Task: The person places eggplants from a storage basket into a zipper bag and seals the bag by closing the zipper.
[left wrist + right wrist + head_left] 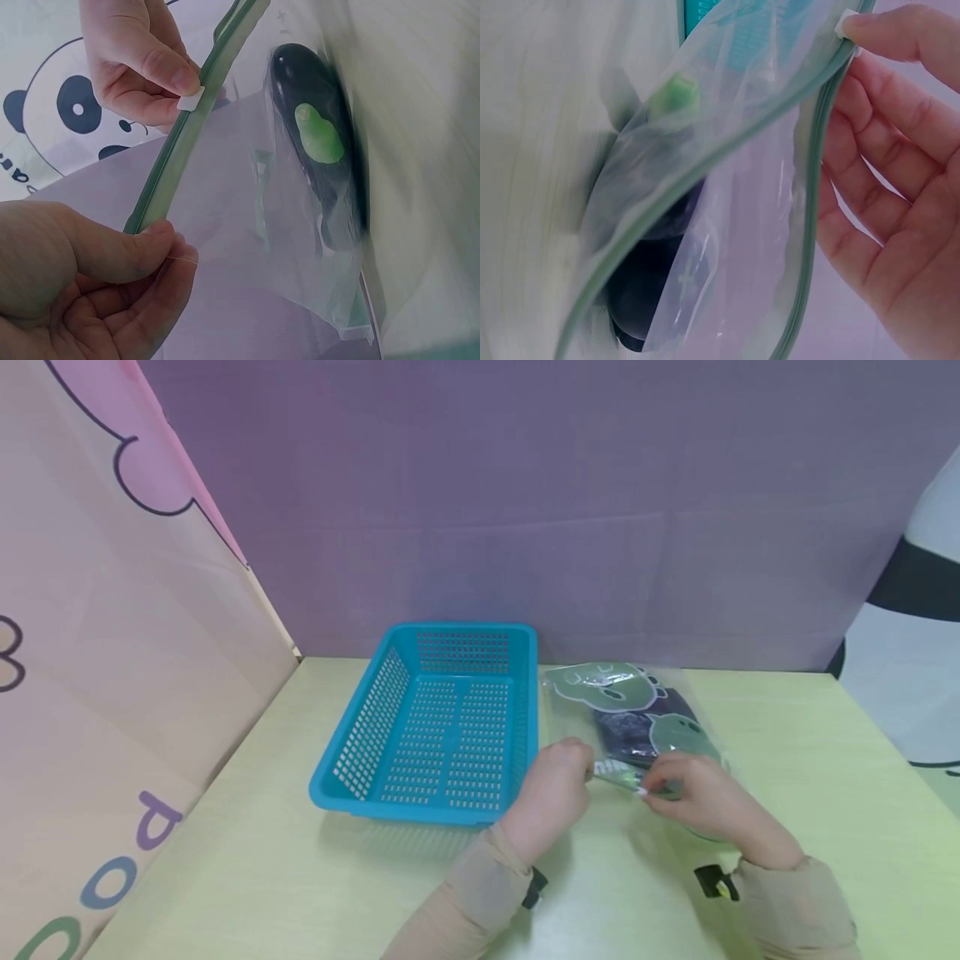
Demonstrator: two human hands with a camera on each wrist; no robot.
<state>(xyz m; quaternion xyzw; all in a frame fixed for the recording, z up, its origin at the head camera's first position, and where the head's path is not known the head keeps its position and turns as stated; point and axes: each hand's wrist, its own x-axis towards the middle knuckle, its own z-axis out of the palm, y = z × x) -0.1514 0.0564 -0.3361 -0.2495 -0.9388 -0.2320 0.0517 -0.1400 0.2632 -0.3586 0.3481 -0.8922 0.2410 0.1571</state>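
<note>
A clear zip bag [566, 718] with pale green cartoon prints lies on the table, its near edge raised between the hands. Inside it is a dark, rounded item [296, 75] with a light green patch; its exact kind is hidden by the plastic. My left hand [551, 789] pinches one end of the bag's green zip strip [161, 176] between thumb and fingers. Farther along the strip, my right hand [701, 797] pinches the small white slider [191, 99] with its thumb and fingers. In the right wrist view the bag's mouth gapes apart beyond the slider.
A blue perforated basket [321, 789] stands on the pale table [247, 860] just left of the bag. Behind runs a purple cloth backdrop [480, 510], and a printed panel [90, 610] borders the left side. Dark wrist mounts hang below both sleeves.
</note>
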